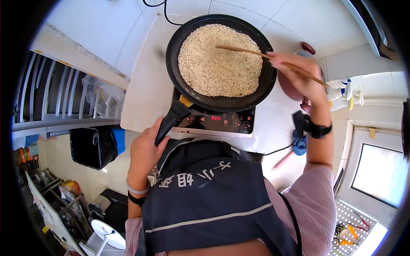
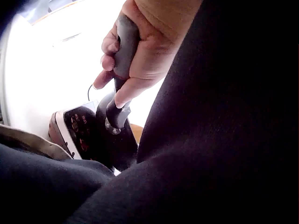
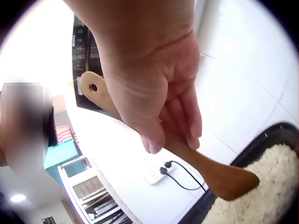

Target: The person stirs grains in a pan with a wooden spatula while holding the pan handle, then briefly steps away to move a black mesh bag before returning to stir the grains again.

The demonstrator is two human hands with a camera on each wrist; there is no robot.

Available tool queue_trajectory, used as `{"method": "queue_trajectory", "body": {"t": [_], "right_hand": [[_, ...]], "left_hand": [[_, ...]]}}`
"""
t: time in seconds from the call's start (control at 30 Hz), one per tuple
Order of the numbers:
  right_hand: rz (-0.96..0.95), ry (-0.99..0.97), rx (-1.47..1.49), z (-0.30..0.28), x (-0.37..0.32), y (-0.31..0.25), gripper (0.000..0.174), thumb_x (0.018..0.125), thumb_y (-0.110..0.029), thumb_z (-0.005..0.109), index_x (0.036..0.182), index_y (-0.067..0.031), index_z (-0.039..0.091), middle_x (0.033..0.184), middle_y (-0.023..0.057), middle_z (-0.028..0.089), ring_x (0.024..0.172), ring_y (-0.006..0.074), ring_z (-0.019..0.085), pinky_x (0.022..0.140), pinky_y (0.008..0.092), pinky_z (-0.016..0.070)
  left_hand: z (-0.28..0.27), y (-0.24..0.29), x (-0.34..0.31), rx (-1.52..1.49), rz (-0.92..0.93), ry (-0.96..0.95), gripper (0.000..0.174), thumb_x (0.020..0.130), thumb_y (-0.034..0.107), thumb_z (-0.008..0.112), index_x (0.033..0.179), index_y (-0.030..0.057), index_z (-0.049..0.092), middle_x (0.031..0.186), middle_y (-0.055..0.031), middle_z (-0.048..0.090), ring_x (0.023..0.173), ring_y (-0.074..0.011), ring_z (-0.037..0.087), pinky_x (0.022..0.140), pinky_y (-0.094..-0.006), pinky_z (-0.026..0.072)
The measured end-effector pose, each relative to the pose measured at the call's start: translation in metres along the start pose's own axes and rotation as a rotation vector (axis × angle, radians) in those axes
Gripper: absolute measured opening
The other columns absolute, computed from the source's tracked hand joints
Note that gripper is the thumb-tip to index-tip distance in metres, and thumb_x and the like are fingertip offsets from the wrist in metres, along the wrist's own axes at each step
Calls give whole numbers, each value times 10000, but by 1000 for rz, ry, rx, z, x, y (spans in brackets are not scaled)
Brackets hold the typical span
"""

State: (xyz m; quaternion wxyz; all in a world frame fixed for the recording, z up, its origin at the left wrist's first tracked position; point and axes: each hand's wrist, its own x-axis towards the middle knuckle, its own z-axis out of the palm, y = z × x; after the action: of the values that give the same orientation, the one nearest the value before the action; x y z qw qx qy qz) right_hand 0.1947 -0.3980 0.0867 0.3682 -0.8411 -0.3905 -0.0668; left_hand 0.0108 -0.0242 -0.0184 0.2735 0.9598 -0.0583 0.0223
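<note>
A black frying pan (image 1: 171,70) full of small pale grains (image 1: 213,77) stands on an induction cooktop (image 1: 194,124) with a lit red display. My left hand (image 1: 143,150) grips the pan's black handle (image 1: 173,118); in the left wrist view the fingers wrap round that handle (image 2: 126,51). From the right side, my right hand (image 1: 302,77) holds a wooden spatula (image 1: 245,50) by its shaft. The spatula's tip reaches into the grains at the middle of the pan. In the right wrist view the spatula's flat blade (image 3: 229,182) overlaps the grains, and its holed end sticks out behind the hand.
Right of the pan, partly behind my right arm, is a reddish pot (image 1: 288,87). Spray bottles (image 1: 341,93) stand farther right. A tiled wall (image 1: 294,21) rises behind the pan. To the left are a rack (image 1: 55,87) and a black bin (image 1: 87,147). A socket strip (image 3: 156,172) has plugged cords.
</note>
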Motion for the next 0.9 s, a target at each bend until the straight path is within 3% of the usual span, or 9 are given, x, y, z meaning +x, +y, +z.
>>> {"method": "queue_trajectory", "body": {"t": [0.17,0.23,0.33,0.4,0.5,0.63,0.7,0.73,0.9], "right_hand": [[147,-395,98,-63,-24,-62,220,802,3,705,1017,-39,732,1041,152,730,796,214,721,700,304,571],[58,-422,-98,-60,-34,-74,247,758,9,711,997,-49,738,1040,168,723,801,274,730,693,306,571],[92,-443,-152,-44,-28,-81,211,763,1,705,968,-41,735,1029,173,718,805,295,721,697,309,564],[-38,-399,-258,-28,-26,-60,159,786,-19,708,944,-23,723,1001,153,719,814,296,713,703,313,552],[-54,-345,-130,-11,-15,-16,190,793,11,699,981,-2,721,1053,139,723,917,272,717,791,306,561],[-51,-181,-24,15,2,5,175,842,7,684,1016,10,711,1019,131,729,898,262,712,797,300,557],[160,-55,45,25,4,7,171,866,-19,689,1033,20,702,995,123,734,868,234,708,794,295,552],[104,-17,-5,26,2,4,155,888,-36,686,1032,16,708,978,91,740,854,169,699,758,264,541],[235,272,-108,22,-40,-29,152,887,-88,719,1022,-17,715,872,57,730,752,97,679,645,232,527]], "left_hand": [[1,0,1,-15,26,14,598,807,160,751,1366,134,540,849,-136,660,710,-326,648,622,-393,506],[0,1,1,-4,13,-2,591,809,155,749,1362,131,542,860,-138,663,724,-328,651,630,-392,508],[-1,2,2,-7,17,-5,594,810,149,749,1365,129,540,864,-139,664,733,-326,653,637,-389,509],[-2,4,1,-6,3,-20,599,807,148,751,1367,127,538,864,-141,665,734,-326,654,639,-387,510],[-1,2,1,-13,9,-17,610,802,147,756,1370,124,536,862,-146,667,730,-326,656,638,-385,511],[0,4,0,-44,12,-7,617,798,148,762,1371,121,536,856,-151,668,717,-328,658,631,-389,512],[-1,6,0,-37,13,-13,612,802,147,758,1371,120,536,857,-150,669,718,-329,659,629,-391,513],[-3,7,1,-37,-29,-45,600,807,145,756,1366,112,541,905,-176,673,766,-340,661,673,-381,517],[-2,5,1,-28,-65,-58,591,811,153,756,1362,106,547,947,-195,679,801,-350,660,712,-375,519]]}}
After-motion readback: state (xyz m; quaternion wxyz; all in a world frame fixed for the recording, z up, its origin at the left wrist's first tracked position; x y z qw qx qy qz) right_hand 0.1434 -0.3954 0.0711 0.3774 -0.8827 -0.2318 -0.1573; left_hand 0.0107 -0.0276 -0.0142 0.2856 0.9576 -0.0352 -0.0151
